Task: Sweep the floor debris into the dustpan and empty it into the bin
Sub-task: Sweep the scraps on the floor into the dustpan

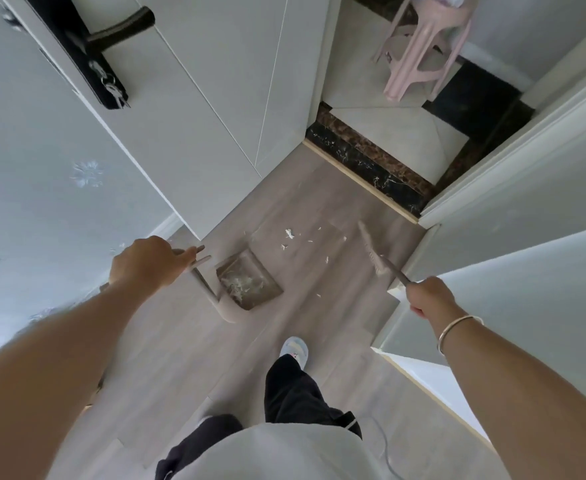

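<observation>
Wood floor (pixel 319 327) strip between door (pixel 215 98) and wall (pixel 492 254): left hand (pixel 146 263) grips dustpan (pixel 253 282), right hand (pixel 430 296) grips broom (pixel 371 249); scraps (pixel 289 233) between.

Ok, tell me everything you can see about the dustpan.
The dustpan is a beige-grey, plastic-looking pan with a long handle rising from its rear. It stands on the wood-look floor near the white door, and its mouth seems to face the white scraps still on the floor. A heap of pale debris already lies inside. The left hand grips the top of the handle. Nothing else touches it.
</observation>
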Motion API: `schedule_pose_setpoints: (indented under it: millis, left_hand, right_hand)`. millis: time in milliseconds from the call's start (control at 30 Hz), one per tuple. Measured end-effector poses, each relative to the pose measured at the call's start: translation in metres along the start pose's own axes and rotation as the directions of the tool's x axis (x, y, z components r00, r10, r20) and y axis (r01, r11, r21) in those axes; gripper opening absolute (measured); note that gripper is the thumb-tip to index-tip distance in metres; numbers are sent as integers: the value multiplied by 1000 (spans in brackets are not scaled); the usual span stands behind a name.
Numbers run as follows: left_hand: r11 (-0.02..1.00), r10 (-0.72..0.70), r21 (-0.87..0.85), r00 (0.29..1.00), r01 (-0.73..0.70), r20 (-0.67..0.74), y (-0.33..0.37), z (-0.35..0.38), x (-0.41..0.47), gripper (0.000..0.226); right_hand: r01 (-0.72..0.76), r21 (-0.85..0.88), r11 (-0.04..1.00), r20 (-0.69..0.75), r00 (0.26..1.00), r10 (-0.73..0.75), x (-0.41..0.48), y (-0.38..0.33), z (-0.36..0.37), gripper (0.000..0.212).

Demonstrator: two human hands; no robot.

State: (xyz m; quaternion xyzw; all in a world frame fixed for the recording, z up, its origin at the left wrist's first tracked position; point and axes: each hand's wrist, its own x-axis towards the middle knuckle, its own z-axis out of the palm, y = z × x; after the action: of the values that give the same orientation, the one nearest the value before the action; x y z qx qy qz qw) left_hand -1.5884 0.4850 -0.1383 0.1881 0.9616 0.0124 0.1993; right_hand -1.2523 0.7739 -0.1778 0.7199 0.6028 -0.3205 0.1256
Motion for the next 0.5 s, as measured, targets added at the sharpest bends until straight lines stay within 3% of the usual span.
schedule_pose_setpoints:
  millis: [233, 367, 500]
  left_hand:
    - [999, -34, 24, 999, 34, -29, 36, 3, 32, 59]
    - [999, -43, 14, 999, 44, -10, 43, 7, 43, 56]
    - [999, -41, 9, 999, 41, 3, 43, 9, 51, 56]
  right_hand:
    - [37, -102, 994, 88, 996, -28, 32, -50, 8, 24]
    - [163, -290, 943, 71, 986, -148, 27, -73, 23, 36]
    - [306, -420, 854, 198, 950, -243, 11, -93, 37, 36]
